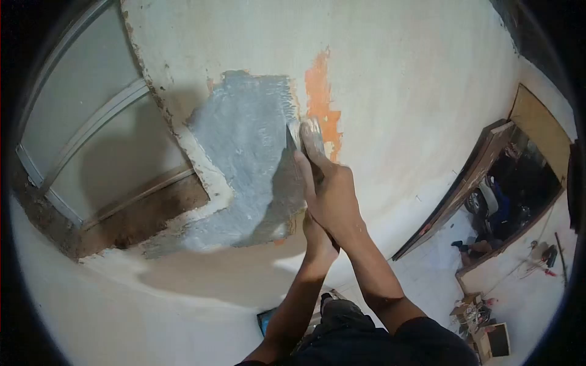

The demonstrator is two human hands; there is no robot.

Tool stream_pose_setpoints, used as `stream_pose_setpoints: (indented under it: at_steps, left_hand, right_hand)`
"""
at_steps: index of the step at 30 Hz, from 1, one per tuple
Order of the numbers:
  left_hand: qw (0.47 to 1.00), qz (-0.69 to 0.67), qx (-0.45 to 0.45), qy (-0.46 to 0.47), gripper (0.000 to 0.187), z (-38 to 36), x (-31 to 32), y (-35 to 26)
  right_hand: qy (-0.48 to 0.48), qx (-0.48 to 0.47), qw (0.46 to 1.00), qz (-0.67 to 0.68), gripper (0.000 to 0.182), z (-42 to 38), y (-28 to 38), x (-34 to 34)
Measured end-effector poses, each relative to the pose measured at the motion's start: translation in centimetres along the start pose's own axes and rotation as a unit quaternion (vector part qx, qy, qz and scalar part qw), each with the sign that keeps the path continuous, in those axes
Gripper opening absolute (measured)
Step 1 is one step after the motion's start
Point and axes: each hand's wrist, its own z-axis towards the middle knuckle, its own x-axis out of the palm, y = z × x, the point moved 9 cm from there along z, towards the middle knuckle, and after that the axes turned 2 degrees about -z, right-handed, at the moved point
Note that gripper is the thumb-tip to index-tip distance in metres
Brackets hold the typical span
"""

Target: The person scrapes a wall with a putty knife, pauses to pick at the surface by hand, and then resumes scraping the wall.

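Note:
My right hand (332,192) is closed around a scraper, with its fingers stretched along the broad, pale-smeared blade (295,129). The blade rests at the wall, between a rough grey patch (244,134) and a strip of bare orange (317,88). Just below and partly behind the right hand is my left hand (318,238), close against it; its fingers are hidden. The handle is covered by the hands. Ridged marks run down the grey patch's right edge, and pale paint (403,85) surrounds both areas.
A framed window opening (116,104) with chipped edges lies to the left. On the right, a wooden-framed doorway (482,152) shows a motorbike (488,198) beyond it. Boxes and clutter (479,323) stand on the floor at lower right.

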Motion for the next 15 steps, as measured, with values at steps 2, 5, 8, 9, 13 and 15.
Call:
stream_pose_setpoints:
  at_steps: [2,5,8,9,13,15]
  left_hand:
    - [0.981,0.173,0.079,0.027,0.035,0.1,2.7,-2.8]
    - [0.999,0.045,0.016,0.019,0.036,1.0,4.8,-3.5]
    - [0.999,0.022,0.005,-0.030,0.035,-0.2,6.2,-3.6]
    - [0.999,0.023,0.009,-0.033,0.035,-0.8,5.9,-3.5]
    - [0.990,-0.005,0.138,0.007,0.047,-4.6,-2.2,-1.8]
    - [0.963,0.149,0.222,-0.027,0.048,-8.3,-6.2,0.7]
  right_hand:
    - [-0.019,-0.017,1.000,-0.007,0.031,1.3,1.2,-0.5]
    - [-0.038,-0.038,0.999,-0.007,0.025,3.5,2.7,-1.7]
    - [-0.029,-0.069,0.997,-0.011,0.037,3.7,3.3,-2.5]
    - [-0.027,-0.070,0.997,-0.007,0.037,3.1,3.7,-2.6]
    - [0.093,-0.066,0.992,0.053,0.043,-2.9,4.9,-0.5]
    - [0.182,-0.106,0.978,-0.004,0.040,-9.2,0.5,5.7]
